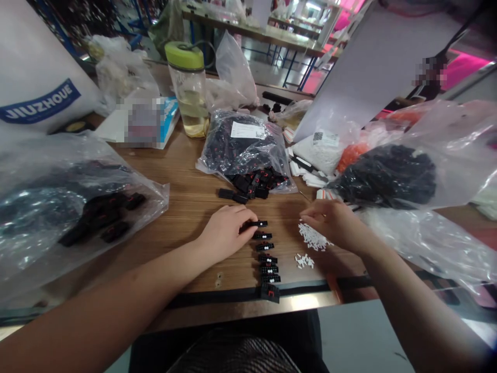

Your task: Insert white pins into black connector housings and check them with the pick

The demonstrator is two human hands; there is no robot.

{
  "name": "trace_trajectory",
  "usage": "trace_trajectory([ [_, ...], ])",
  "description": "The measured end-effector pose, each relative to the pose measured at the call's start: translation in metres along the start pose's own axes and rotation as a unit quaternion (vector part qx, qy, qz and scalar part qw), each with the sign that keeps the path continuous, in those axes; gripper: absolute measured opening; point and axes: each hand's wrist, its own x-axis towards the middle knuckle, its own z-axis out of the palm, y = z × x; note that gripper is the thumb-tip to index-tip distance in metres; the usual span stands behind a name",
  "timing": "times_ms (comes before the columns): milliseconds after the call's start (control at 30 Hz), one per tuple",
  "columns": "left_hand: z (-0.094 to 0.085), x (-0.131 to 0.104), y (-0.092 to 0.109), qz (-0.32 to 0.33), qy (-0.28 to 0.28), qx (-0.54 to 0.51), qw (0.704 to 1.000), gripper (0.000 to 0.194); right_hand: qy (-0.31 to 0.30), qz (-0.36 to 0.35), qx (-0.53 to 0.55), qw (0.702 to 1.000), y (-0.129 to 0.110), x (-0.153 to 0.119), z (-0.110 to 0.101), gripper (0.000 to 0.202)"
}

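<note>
My left hand [227, 231] is closed on a small black connector [261, 224] at the far end of a column of black connectors [265, 247], several of which show white dots. At the near end, by the table edge, lies a black connector with a red mark [269, 292]. My right hand [330, 220] is over the far side of a pile of tiny white pieces [312, 237], its fingertips pinched together; whatever they hold is too small to make out. A smaller group of white pieces [304, 260] lies nearer the edge.
An open bag of black connectors [248, 145] sits behind my hands, a green-lidded bottle [190, 93] to its left. Clear bags lie at the left [97, 207] and right [392, 176]. A pale post [341, 62] rises behind. The wooden table [178, 207] ends in front of my lap.
</note>
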Motion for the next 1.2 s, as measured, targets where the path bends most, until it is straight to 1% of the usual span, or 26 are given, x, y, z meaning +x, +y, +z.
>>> trace_trajectory([
  [67, 0.000, 0.000, 0.000, -0.001, 0.001, -0.001, 1.000, 0.006, -0.024, 0.034, -0.007, 0.999, 0.012, -0.006, -0.002, 0.020],
  [133, 0.000, 0.000, 0.000, -0.001, 0.000, -0.002, 1.000, 0.006, -0.025, 0.062, 0.000, 0.998, 0.018, -0.008, 0.001, 0.019],
  [200, 0.000, 0.001, -0.001, 0.002, 0.000, -0.002, 1.000, 0.006, -0.024, 0.070, 0.006, 0.997, 0.020, -0.006, 0.005, 0.019],
  [300, 0.001, 0.001, -0.002, 0.007, 0.000, -0.002, 1.000, 0.007, -0.038, 0.060, -0.033, 0.997, 0.019, 0.001, 0.009, 0.018],
  [367, 0.001, 0.000, -0.002, 0.009, 0.000, 0.000, 1.000, 0.007, -0.040, 0.084, -0.064, 0.994, 0.020, 0.004, 0.011, 0.018],
  [467, 0.001, 0.000, -0.001, 0.005, -0.003, 0.001, 1.000, 0.007, -0.044, 0.142, -0.029, 0.988, 0.026, 0.006, 0.011, 0.021],
  [533, 0.001, 0.000, -0.001, 0.001, -0.004, 0.001, 1.000, 0.007, -0.050, 0.154, 0.009, 0.987, 0.031, 0.004, 0.009, 0.022],
  [600, 0.000, 0.000, -0.001, 0.000, -0.002, 0.001, 1.000, 0.006, -0.047, 0.147, 0.030, 0.988, 0.035, 0.002, 0.008, 0.022],
  [667, 0.001, 0.000, -0.001, 0.003, -0.001, -0.001, 1.000, 0.006, -0.040, 0.124, 0.045, 0.990, 0.037, 0.000, 0.008, 0.021],
  [833, 0.001, 0.001, -0.001, 0.004, -0.002, 0.001, 1.000, 0.005, -0.015, 0.043, 0.066, 0.997, 0.038, -0.001, 0.012, 0.021],
  [933, 0.000, 0.001, 0.000, 0.001, -0.003, 0.003, 1.000, 0.005, -0.033, -0.025, 0.021, 0.999, 0.036, 0.002, 0.009, 0.022],
  [1000, 0.000, 0.001, 0.000, -0.001, -0.004, 0.006, 1.000, 0.006, -0.052, -0.050, -0.030, 0.997, 0.031, 0.004, 0.005, 0.022],
  [1067, 0.000, 0.001, 0.000, -0.002, -0.004, 0.006, 1.000, 0.006, -0.066, -0.039, -0.056, 0.995, 0.020, 0.007, 0.000, 0.022],
  [1100, 0.000, 0.001, 0.000, -0.002, -0.005, 0.005, 1.000, 0.006, -0.071, -0.022, -0.048, 0.996, 0.012, 0.009, -0.001, 0.021],
  [1200, 0.000, 0.000, -0.001, -0.004, -0.006, 0.000, 1.000, 0.006, -0.078, 0.018, 0.046, 0.996, -0.016, 0.014, 0.003, 0.017],
])
